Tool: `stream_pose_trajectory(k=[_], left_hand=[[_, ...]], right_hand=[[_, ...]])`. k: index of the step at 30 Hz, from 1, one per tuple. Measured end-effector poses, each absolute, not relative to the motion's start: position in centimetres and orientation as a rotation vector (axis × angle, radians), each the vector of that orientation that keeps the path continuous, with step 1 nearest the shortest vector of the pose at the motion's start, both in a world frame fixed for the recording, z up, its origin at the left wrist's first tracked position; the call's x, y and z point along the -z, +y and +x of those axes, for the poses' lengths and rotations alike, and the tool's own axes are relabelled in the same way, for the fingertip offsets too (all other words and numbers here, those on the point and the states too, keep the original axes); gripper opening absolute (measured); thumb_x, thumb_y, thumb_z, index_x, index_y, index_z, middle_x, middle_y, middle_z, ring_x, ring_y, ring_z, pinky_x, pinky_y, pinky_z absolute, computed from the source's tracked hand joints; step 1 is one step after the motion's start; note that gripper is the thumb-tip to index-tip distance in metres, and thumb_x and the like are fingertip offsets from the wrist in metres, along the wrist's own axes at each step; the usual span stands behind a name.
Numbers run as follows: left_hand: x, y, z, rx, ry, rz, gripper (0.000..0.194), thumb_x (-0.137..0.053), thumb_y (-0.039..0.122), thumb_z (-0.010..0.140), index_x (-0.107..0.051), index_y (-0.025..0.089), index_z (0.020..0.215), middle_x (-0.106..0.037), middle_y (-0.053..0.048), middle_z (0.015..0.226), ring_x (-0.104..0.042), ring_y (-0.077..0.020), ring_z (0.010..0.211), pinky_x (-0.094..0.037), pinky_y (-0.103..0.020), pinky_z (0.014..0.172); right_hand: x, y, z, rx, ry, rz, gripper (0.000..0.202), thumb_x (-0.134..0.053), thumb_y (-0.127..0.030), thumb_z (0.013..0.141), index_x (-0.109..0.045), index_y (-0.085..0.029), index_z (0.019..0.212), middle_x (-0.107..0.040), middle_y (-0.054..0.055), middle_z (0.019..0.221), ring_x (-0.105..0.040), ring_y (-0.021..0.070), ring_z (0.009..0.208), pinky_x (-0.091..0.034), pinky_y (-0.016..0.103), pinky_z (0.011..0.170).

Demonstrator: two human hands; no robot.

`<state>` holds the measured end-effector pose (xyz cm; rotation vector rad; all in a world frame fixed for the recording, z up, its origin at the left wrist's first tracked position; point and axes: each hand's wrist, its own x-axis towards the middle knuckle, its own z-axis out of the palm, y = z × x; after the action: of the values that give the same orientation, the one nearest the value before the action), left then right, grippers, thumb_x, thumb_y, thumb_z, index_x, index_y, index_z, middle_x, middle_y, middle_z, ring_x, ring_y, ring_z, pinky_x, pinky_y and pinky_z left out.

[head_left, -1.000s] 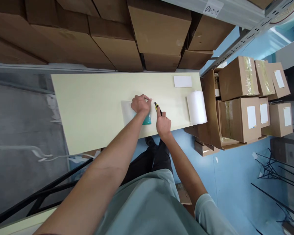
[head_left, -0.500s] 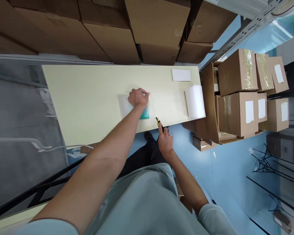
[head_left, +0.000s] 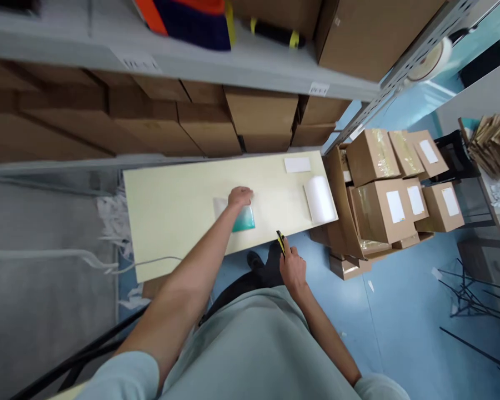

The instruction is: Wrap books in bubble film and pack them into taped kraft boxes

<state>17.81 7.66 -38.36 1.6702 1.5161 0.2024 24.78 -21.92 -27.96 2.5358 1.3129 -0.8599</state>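
My right hand (head_left: 294, 269) grips a black-and-yellow utility knife (head_left: 280, 242), its tip pointing up and left, just off the table's near edge. My left hand (head_left: 240, 196) is closed over the upper side of a teal flat packet (head_left: 244, 220); whatever its fingers pinch is hidden or too small to see. A pale translucent sheet (head_left: 219, 207) shows left of the packet, partly under my wrist. Both lie on the cream table (head_left: 170, 216).
A white roll (head_left: 320, 200) and a white card (head_left: 297, 165) lie at the table's right end. Beyond it stands a large open carton (head_left: 337, 205) with stacked taped boxes (head_left: 375, 155). A shelf (head_left: 216, 69) with cartons runs along the back. A white cable (head_left: 87, 256) crosses at left.
My view has tilted up, bringing the upper shelf into sight. My left hand's fingers have shifted slightly, and more of the teal packet shows. The knife has moved slightly away from the packet.
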Motion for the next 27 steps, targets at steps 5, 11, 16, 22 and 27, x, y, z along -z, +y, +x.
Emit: stream_pose_trajectory(k=[5,11,16,22,27], left_hand=[[31.2,3.1,18.6,-0.433,1.437,1.744,0.026,-0.063,0.021,0.084,-0.081,0.024,0.101,-0.083,-0.009,0.113,-0.079,-0.0281,0.107,-0.066,-0.042,0.097],[23.9,4.6,21.5,-0.803,1.125,1.8,0.017,-0.062,0.026,0.089,-0.079,0.03,0.092,-0.081,-0.006,0.109,-0.077,-0.027,0.11,-0.069,-0.043,0.091],[15.2,12.7,25.3,-1.006,1.056,1.932,0.017,-0.061,0.027,0.097,-0.078,0.027,0.099,-0.08,-0.007,0.115,-0.076,-0.025,0.114,-0.067,-0.042,0.098],[8.9,19.2,29.7,-1.082,1.175,1.941,0.021,-0.059,0.022,0.097,-0.079,0.025,0.102,-0.08,-0.007,0.118,-0.075,-0.0265,0.119,-0.064,-0.043,0.105],[9.4,19.7,29.9,-1.147,1.143,1.913,0.022,-0.059,0.025,0.097,-0.08,0.026,0.102,-0.08,-0.006,0.115,-0.076,-0.0261,0.113,-0.065,-0.042,0.1]], right_hand=[[24.3,-17.6,29.4,0.733,1.416,2.838,0.05,-0.055,-0.028,0.111,-0.052,-0.022,0.161,-0.079,0.015,0.129,-0.083,0.03,0.102,-0.065,0.037,0.084],[20.2,-7.9,35.8,0.468,1.708,3.095,0.036,-0.06,-0.027,0.106,-0.062,-0.018,0.141,-0.075,0.015,0.128,-0.08,0.0293,0.107,-0.063,0.035,0.083],[15.1,2.3,41.2,0.268,2.084,2.992,0.041,-0.064,-0.03,0.107,-0.064,-0.016,0.146,-0.066,0.017,0.138,-0.075,0.0279,0.114,-0.06,0.035,0.091],[8.7,14.0,45.6,0.06,2.454,2.592,0.039,-0.06,-0.024,0.111,-0.063,-0.014,0.148,-0.068,0.018,0.137,-0.064,0.0293,0.127,-0.047,0.04,0.111],[7.6,20.4,47.6,0.049,2.491,2.402,0.031,-0.058,-0.021,0.112,-0.07,-0.016,0.14,-0.071,0.017,0.137,-0.059,0.029,0.129,-0.038,0.044,0.119]])
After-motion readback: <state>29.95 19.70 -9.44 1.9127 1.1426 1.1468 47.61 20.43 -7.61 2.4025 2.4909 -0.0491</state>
